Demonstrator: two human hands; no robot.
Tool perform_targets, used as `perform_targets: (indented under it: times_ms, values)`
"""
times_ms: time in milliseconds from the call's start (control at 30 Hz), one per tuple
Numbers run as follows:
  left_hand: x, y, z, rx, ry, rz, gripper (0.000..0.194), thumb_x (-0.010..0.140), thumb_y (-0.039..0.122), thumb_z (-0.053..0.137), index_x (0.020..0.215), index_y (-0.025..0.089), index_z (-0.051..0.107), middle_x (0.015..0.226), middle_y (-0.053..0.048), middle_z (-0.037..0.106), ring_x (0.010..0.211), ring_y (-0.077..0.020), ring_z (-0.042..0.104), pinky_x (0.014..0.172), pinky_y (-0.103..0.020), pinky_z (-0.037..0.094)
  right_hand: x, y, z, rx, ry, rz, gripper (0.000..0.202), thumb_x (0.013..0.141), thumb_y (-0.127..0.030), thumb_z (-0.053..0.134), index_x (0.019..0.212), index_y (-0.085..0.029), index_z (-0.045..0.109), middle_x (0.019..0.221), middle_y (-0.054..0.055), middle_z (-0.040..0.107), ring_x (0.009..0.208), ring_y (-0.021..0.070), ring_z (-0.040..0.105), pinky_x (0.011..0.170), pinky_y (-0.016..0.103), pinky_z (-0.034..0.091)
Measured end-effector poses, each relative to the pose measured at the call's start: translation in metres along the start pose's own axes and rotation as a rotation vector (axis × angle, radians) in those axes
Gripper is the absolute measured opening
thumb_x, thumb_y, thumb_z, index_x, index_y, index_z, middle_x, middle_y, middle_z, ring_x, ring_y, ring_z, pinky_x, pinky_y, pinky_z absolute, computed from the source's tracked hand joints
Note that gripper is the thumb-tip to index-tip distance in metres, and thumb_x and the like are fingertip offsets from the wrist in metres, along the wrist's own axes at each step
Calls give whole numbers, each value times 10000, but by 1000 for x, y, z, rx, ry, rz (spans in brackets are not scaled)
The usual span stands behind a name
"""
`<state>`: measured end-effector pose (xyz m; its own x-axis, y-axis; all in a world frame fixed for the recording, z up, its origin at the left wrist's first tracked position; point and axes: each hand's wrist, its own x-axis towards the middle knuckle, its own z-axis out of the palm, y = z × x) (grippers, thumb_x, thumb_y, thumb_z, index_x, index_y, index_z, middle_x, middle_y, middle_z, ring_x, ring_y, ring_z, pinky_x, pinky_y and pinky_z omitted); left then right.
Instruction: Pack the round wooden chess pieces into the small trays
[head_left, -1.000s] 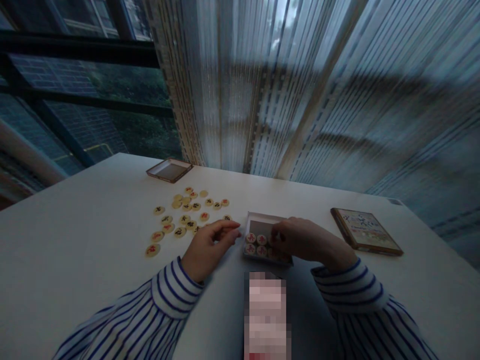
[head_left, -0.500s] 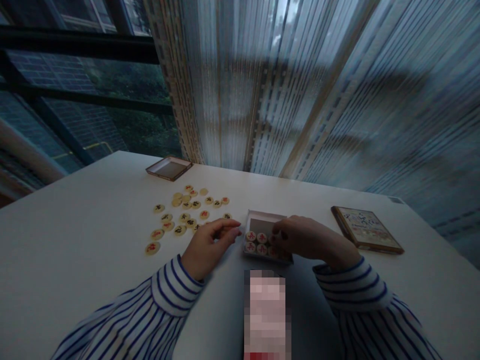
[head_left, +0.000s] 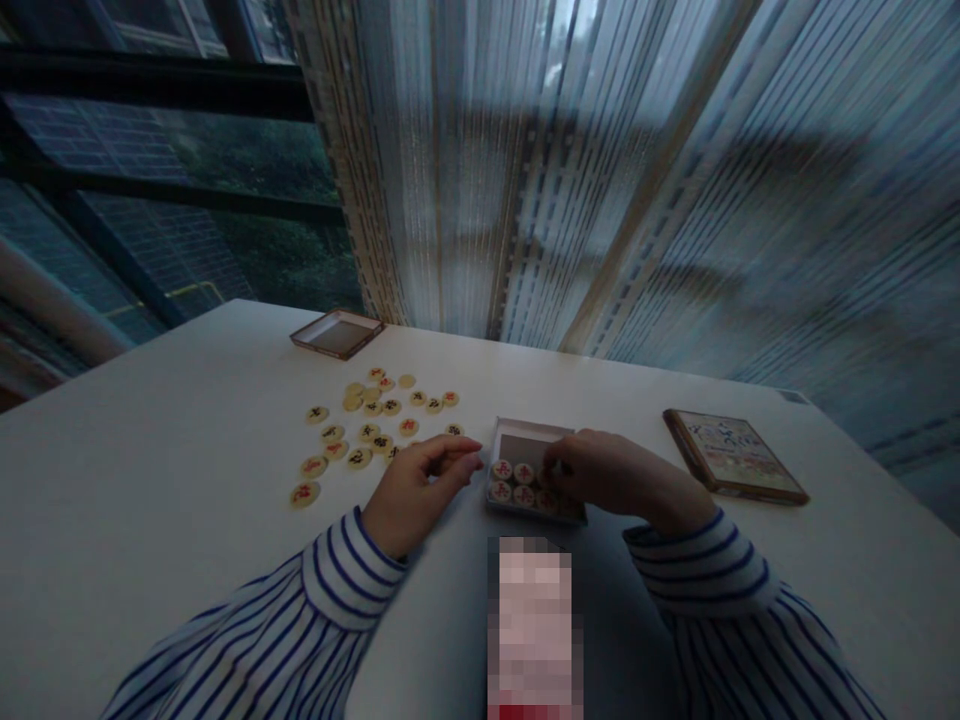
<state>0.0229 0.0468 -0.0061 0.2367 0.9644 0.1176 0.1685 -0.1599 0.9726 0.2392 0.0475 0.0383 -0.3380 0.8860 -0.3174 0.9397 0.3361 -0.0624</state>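
An open box point(head_left: 517, 427) lies in front of me with round red-marked pieces point(head_left: 523, 474) in rows along its near part. My right hand point(head_left: 619, 475) reaches over the box's right side, its fingers bent down together at the pieces; what they hold, if anything, is hidden. Just left of the box, my left hand point(head_left: 420, 490) hovers with thumb and fingertips close to each other, a small gap showing and nothing seen between them. Several loose round pieces with red or black characters point(head_left: 359, 459) are scattered on the table beyond my left hand.
On the white table point(head_left: 187, 430), an open box lid point(head_left: 337, 335) lies at the far left. A flat printed box point(head_left: 739, 455) rests at the right. Striped curtains point(head_left: 480, 180) and a window stand behind the far edge. A blurred patch covers the near middle.
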Motion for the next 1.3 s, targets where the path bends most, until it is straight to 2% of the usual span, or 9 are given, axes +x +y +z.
perform_targets:
  times_ms: [167,400,667,867,1300]
  values:
    - [0,0,1,-7,-1,-9,227,714,314,609,854,148,674,733,-64,694,626,-146,603,446,-205,420,-1,-1,-1,5,-6,12,262,771,-241,473,888,-207,705,810,80,701,696,182,637,540,245,380]
    - [0,0,0,19,-15,25,224,708,308,605,849,147,672,729,-56,697,614,-143,603,559,-252,471,1,1,2,25,5,6,251,760,-236,496,907,-212,698,833,73,700,734,183,636,575,250,397]
    - [0,1,0,36,-38,33,228,716,300,587,855,138,666,741,-59,697,622,-139,604,594,-260,473,-1,2,0,-1,4,2,271,791,-298,465,901,-199,693,790,83,690,682,183,621,525,252,346]
    - [0,1,0,45,-41,42,230,718,306,585,852,136,665,740,-60,696,643,-148,614,610,-270,482,-3,4,-2,59,1,-12,293,760,-202,469,973,-237,668,797,50,684,658,144,595,524,226,327]
    - [0,0,1,74,-38,50,220,710,299,578,843,145,663,746,-59,708,637,-147,621,621,-285,497,1,4,2,63,-1,3,251,758,-224,485,917,-247,677,790,40,681,656,151,588,518,231,317]
